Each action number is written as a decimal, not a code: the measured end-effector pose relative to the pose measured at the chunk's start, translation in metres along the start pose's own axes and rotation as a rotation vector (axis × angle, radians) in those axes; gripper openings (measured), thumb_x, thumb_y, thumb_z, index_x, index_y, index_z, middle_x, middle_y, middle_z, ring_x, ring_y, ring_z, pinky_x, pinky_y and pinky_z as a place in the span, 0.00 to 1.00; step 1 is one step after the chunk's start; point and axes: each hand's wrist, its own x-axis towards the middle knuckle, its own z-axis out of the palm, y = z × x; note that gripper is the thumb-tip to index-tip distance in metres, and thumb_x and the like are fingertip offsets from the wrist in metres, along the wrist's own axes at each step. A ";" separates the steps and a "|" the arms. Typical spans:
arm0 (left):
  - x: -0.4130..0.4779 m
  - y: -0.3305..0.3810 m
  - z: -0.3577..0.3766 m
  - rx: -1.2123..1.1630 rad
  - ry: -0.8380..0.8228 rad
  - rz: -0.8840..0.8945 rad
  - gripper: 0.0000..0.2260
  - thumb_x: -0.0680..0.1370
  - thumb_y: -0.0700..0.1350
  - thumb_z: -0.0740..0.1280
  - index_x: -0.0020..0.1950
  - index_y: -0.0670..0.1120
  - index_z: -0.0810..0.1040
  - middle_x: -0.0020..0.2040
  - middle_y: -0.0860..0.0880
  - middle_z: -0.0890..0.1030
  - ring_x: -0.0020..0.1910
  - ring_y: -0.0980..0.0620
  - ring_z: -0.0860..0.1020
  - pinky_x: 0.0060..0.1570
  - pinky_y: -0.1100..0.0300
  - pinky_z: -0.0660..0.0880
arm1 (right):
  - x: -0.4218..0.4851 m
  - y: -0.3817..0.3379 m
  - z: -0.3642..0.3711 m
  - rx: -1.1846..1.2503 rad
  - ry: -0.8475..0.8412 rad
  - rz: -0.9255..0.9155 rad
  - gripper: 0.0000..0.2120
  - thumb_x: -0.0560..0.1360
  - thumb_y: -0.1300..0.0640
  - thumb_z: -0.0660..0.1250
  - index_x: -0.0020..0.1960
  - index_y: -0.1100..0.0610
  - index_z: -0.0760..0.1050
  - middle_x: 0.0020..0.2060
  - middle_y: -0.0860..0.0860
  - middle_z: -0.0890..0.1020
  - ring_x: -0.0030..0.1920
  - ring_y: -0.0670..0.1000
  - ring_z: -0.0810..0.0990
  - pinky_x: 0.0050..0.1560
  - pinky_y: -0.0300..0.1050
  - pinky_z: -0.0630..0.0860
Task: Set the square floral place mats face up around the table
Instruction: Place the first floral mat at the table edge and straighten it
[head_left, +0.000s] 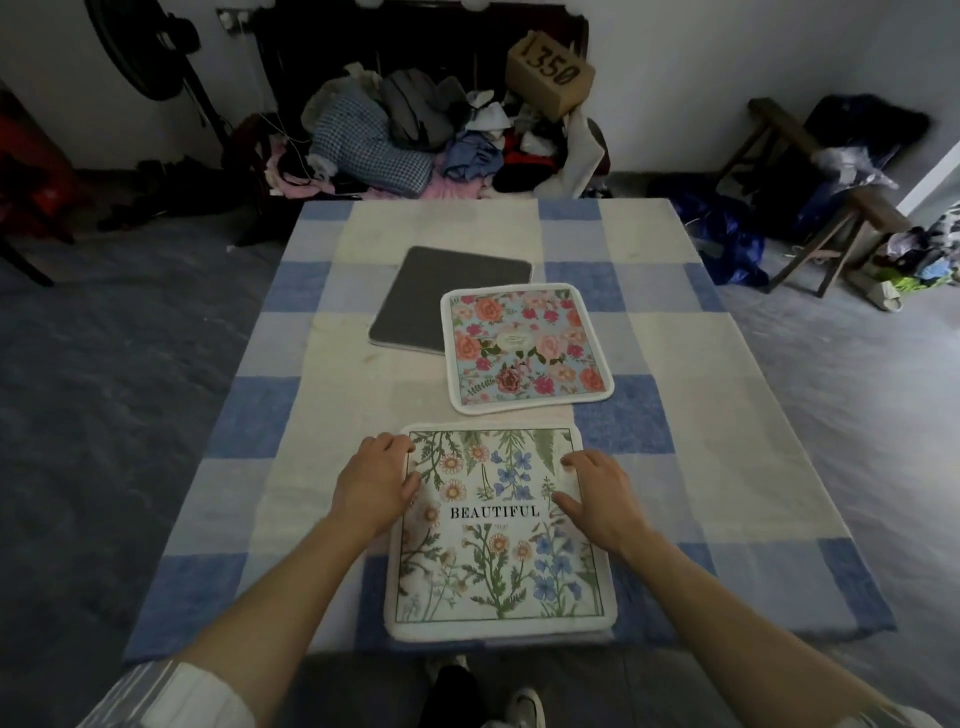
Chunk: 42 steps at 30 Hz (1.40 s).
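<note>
Tablecloth (675, 467), 2 floral mats (527, 348) (498, 571), 1 grey mat (436, 296), perhaps overturned, 2 hands (376, 483) (597, 499)

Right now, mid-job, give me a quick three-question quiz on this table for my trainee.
1. True or false: all three mats on the checked tablecloth lie face up.
2. The left hand and right hand both rest on which mat? A) rose mat B) BEAUTIFUL mat C) grey-backed mat
3. Fill in: the rose mat partly covers the ____ mat.
Key: 1 false, the grey-backed mat shows its underside; 2 B; 3 grey-backed.
</note>
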 end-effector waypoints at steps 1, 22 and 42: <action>0.009 -0.003 -0.001 -0.010 0.003 0.007 0.13 0.76 0.50 0.66 0.59 0.47 0.73 0.56 0.47 0.76 0.54 0.47 0.72 0.46 0.52 0.75 | 0.007 -0.001 -0.002 -0.001 0.004 0.016 0.24 0.73 0.47 0.70 0.65 0.56 0.70 0.62 0.54 0.75 0.61 0.56 0.72 0.62 0.50 0.70; 0.094 -0.035 0.042 -0.079 -0.223 -0.040 0.11 0.74 0.42 0.65 0.56 0.46 0.75 0.53 0.47 0.74 0.52 0.46 0.72 0.46 0.52 0.73 | 0.098 0.011 0.015 -0.007 -0.159 0.194 0.21 0.73 0.56 0.68 0.64 0.57 0.70 0.63 0.55 0.73 0.62 0.57 0.71 0.63 0.51 0.70; 0.104 -0.022 0.045 0.015 -0.069 -0.074 0.03 0.78 0.43 0.62 0.49 0.46 0.74 0.49 0.48 0.74 0.44 0.48 0.71 0.42 0.52 0.73 | 0.127 0.023 0.010 0.051 0.057 0.185 0.08 0.70 0.69 0.65 0.44 0.58 0.75 0.44 0.54 0.77 0.45 0.55 0.74 0.44 0.52 0.74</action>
